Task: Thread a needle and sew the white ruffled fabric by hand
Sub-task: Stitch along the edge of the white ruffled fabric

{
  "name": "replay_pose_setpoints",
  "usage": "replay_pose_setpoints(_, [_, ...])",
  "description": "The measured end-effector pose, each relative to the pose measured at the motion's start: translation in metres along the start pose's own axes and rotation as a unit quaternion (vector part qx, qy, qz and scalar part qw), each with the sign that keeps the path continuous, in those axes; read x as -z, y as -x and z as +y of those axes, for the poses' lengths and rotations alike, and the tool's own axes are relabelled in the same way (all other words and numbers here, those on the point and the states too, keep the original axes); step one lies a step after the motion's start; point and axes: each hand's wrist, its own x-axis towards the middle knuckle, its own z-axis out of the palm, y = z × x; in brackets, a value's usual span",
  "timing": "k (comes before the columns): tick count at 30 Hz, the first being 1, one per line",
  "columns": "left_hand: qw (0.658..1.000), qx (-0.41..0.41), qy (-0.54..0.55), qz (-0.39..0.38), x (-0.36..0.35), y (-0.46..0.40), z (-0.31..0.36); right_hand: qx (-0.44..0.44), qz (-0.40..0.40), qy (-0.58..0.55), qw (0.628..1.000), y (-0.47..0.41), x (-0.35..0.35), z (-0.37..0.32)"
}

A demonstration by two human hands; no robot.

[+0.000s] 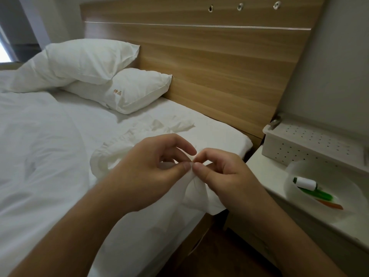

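**Both hands pinch the white fabric at the bed's edge**

The left hand [151, 166] and the right hand [223, 174] meet over the near corner of the bed [50, 156], each with thumb and forefinger pressed together on a fold of the white ruffled fabric [196, 193], which trails down over the mattress edge. No needle can be made out between the fingertips. On the bedside table [265, 176] a clear bowl [299, 212] holds a white thread spool [306, 183] and green and orange items. Two pillows [127, 90] lie against the wooden headboard [219, 66]
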Motion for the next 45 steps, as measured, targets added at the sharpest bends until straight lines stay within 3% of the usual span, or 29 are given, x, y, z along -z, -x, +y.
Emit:
replay_pose_setpoints(9, [0.998,0.066,-0.021,0.005,0.003,0.0,0.001,0.023,0.041,-0.028,0.998,-0.001,0.003,0.004])
replay_pose_setpoints(16, [0.987,0.154,0.048,0.018,0.002,-0.002,0.0,0.03,0.053,-0.021,0.998,-0.002,0.001,0.006])
replay_pose_setpoints(26, [0.987,0.151,0.059,-0.009,0.002,-0.002,0.005,0.023,0.052,0.003,0.998,-0.001,0.005,0.004])
replay_pose_setpoints(31, [0.986,0.156,0.059,0.02,0.003,-0.001,0.009,-0.062,0.024,-0.127,0.99,-0.003,0.014,-0.005])
replay_pose_setpoints(39, [0.988,0.134,0.063,0.038,0.003,0.001,0.013,-0.019,0.023,-0.146,0.989,0.008,0.01,-0.026])
replay_pose_setpoints(45, [0.988,0.127,0.084,0.029,0.003,0.003,0.015,-0.005,0.08,-0.096,0.992,0.008,0.002,-0.019])
